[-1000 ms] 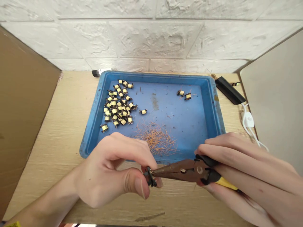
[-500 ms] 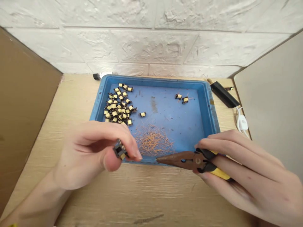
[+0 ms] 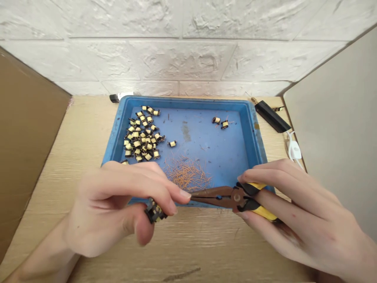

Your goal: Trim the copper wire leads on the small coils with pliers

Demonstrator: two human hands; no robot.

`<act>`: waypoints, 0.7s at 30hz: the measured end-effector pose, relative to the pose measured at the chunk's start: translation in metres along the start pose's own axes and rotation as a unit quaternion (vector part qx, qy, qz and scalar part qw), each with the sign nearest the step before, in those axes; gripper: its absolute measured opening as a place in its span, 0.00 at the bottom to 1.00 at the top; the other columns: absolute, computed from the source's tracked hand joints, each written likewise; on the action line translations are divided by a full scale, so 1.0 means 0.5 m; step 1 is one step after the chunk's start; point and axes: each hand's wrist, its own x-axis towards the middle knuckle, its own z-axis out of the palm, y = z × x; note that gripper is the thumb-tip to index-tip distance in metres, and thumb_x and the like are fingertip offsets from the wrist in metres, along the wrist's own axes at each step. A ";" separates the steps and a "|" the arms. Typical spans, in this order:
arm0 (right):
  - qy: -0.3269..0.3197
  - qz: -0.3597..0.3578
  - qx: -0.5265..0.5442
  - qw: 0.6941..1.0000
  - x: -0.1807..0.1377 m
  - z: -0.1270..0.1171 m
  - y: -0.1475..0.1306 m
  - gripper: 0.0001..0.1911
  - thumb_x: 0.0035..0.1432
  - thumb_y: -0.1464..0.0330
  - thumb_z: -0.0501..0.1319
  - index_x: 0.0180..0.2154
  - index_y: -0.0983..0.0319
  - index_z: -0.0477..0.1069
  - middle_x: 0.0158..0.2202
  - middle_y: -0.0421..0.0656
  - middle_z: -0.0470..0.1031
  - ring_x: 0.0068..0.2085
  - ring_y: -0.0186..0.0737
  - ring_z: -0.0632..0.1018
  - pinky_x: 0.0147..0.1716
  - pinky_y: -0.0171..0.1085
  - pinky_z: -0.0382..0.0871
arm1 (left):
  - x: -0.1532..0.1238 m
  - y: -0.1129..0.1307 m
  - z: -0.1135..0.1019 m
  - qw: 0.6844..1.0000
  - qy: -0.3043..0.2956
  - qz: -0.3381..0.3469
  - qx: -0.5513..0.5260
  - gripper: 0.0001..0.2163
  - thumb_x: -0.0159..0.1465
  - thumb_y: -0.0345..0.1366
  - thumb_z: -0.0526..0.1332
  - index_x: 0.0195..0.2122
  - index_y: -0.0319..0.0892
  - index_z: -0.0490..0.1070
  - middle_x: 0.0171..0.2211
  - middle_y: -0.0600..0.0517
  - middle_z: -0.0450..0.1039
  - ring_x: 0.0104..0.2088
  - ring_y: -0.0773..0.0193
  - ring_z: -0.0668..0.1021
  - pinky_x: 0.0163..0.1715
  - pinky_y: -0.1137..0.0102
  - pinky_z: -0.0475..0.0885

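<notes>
Between the thumb and fingers of my left hand (image 3: 118, 204) is a small transformer (image 3: 155, 211), black with yellow tape and metal pins. The index fingertip of that hand reaches out to the tip of a pair of long-nose pliers (image 3: 226, 196); whether it touches the jaws I cannot tell. My right hand (image 3: 297, 212) is wrapped round the yellow and black handles of the pliers, whose rusty brown jaws point left and are nearly closed. Beyond the jaws, a heap of thin copper-coloured wire pieces (image 3: 188, 173) lies in a blue tray (image 3: 188, 103).
Many similar transformers (image 3: 143, 135) are heaped at the tray's left, and two with loose wires (image 3: 224, 124) lie at its right. A black tool with a thin tip (image 3: 272, 116) and white cable rests right of the tray. Walls stand behind and on both sides.
My left hand has turned and lowered the transformer a little, its index finger stretching toward the plier tip. The plier jaws have come to that fingertip. The view has shifted slightly.
</notes>
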 end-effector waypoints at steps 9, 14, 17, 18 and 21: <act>0.023 0.006 -0.011 1.000 0.002 0.000 0.006 0.10 0.74 0.70 0.63 0.36 0.57 0.68 0.43 0.48 0.80 0.39 0.44 0.82 0.37 0.45 0.77 | -0.005 -0.006 -0.022 0.979 0.082 0.032 0.186 0.06 0.71 0.32 0.71 0.45 0.51 0.85 0.36 0.55 0.89 0.33 0.60 0.86 0.35 0.65 0.81; 0.055 0.063 -0.086 0.993 -0.004 0.009 0.022 0.10 0.73 0.69 0.64 0.35 0.59 0.71 0.43 0.49 0.81 0.37 0.42 0.83 0.36 0.43 0.79 | -0.003 -0.041 -0.054 0.890 0.100 0.067 0.439 0.11 0.71 0.27 0.66 0.51 0.45 0.83 0.51 0.47 0.88 0.48 0.53 0.87 0.53 0.57 0.82; 0.077 0.109 -0.112 0.985 -0.003 0.011 0.030 0.14 0.73 0.67 0.64 0.32 0.59 0.70 0.44 0.49 0.82 0.37 0.42 0.84 0.35 0.42 0.79 | -0.004 -0.060 -0.068 0.863 0.085 0.072 0.492 0.11 0.71 0.28 0.66 0.53 0.47 0.81 0.56 0.45 0.85 0.52 0.48 0.86 0.56 0.51 0.81; 0.086 0.122 -0.118 0.982 -0.002 0.011 0.032 0.15 0.73 0.67 0.65 0.31 0.59 0.69 0.44 0.48 0.82 0.37 0.42 0.84 0.34 0.41 0.79 | -0.003 -0.061 -0.070 0.861 0.086 0.071 0.497 0.10 0.71 0.29 0.66 0.52 0.47 0.81 0.57 0.45 0.84 0.54 0.47 0.85 0.57 0.50 0.80; 0.116 0.145 -0.128 0.974 0.002 0.012 0.037 0.16 0.72 0.69 0.65 0.30 0.57 0.67 0.42 0.46 0.83 0.37 0.42 0.85 0.34 0.41 0.79 | 0.011 -0.052 -0.065 0.866 0.089 0.081 0.485 0.04 0.72 0.30 0.67 0.44 0.44 0.80 0.55 0.44 0.83 0.53 0.49 0.84 0.55 0.55 0.79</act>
